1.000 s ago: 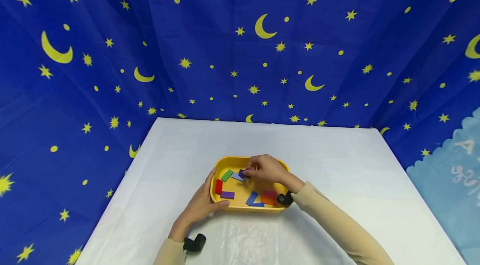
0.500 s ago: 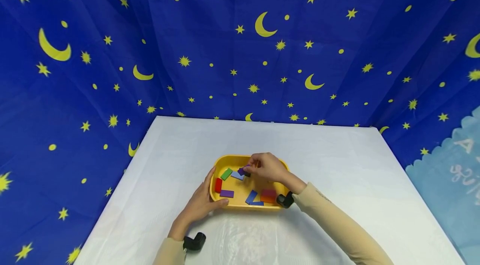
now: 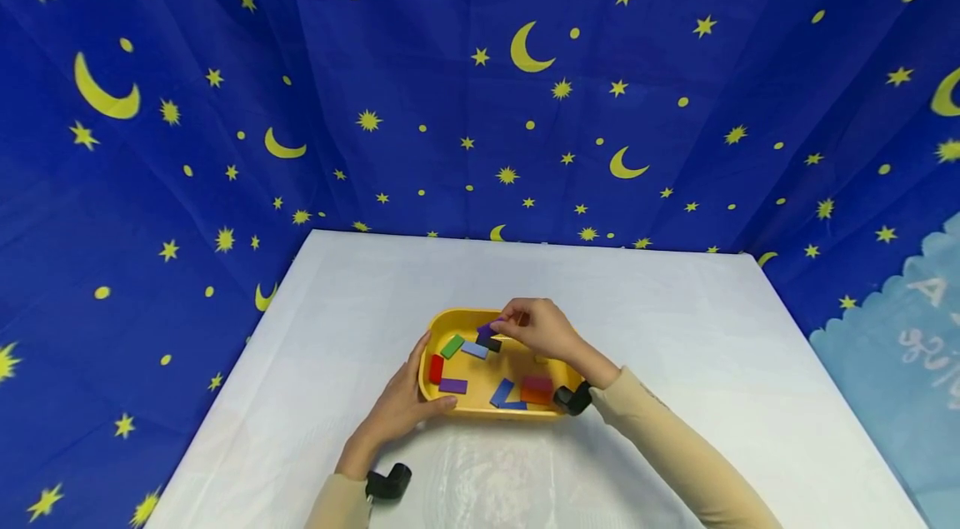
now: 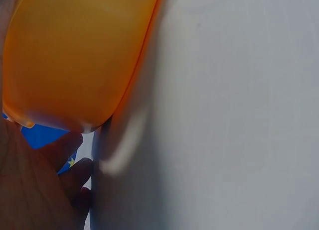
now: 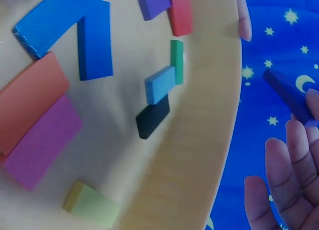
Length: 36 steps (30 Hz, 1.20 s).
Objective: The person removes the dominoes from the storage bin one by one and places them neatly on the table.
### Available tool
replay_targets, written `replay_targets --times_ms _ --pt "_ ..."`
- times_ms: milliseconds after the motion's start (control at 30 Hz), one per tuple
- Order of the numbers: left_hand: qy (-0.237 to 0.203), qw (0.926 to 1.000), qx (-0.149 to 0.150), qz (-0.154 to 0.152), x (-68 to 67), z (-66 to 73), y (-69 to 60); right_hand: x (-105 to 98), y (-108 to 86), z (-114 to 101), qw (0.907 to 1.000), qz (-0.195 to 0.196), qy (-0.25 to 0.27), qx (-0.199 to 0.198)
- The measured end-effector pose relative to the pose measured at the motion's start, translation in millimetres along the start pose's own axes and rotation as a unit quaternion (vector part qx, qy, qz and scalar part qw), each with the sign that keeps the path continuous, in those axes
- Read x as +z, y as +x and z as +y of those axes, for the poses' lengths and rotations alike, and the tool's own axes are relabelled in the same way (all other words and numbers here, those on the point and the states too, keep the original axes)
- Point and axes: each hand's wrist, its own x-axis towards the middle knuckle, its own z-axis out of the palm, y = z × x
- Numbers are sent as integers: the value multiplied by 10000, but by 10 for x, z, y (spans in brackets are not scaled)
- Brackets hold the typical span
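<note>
right hand (image 3: 543,327): grip clamped on a dark purple block (image 5: 288,96), thumb and finger pinching one end. block sits raised over the far side of the yellow tray (image 3: 462,412); head view, long axis slants, free end pointing toward the near left. right wrist view, free end points to upper left.

left hand (image 3: 405,396): thumb and forefinger spread apart about the tray's near left corner, touching it.

tray on white desk (image 3: 637,287), long axis left to right. inside, left: red block (image 3: 437,368), purple block (image 3: 453,386), green block (image 3: 452,346). middle: light blue block (image 3: 475,350) between green and black block (image 5: 152,118); two blue blocks (image 5: 95,41) touching at one end. right: orange block (image 5: 32,103) and magenta block (image 5: 44,143) side by side, touching; pale yellow block (image 5: 92,205) near them.
</note>
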Motion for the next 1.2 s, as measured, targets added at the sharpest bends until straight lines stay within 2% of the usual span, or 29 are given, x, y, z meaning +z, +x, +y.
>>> replay_targets --times_ms 167,467,867,1200 --pt "38 10000 -26 14 1 -8 -2 -53 -15 18 9994 227 240 89" --pt "21 10000 -44 -9 -5 -1 -4 -117 -57 59 9963 401 696 297" --pt "29 10000 -92 -5 3 -1 -7 -240 -82 154 9908 562 883 853" --pt "19 10000 -60 -9 6 -7 -4 -309 -127 274 9864 724 1050 1036"
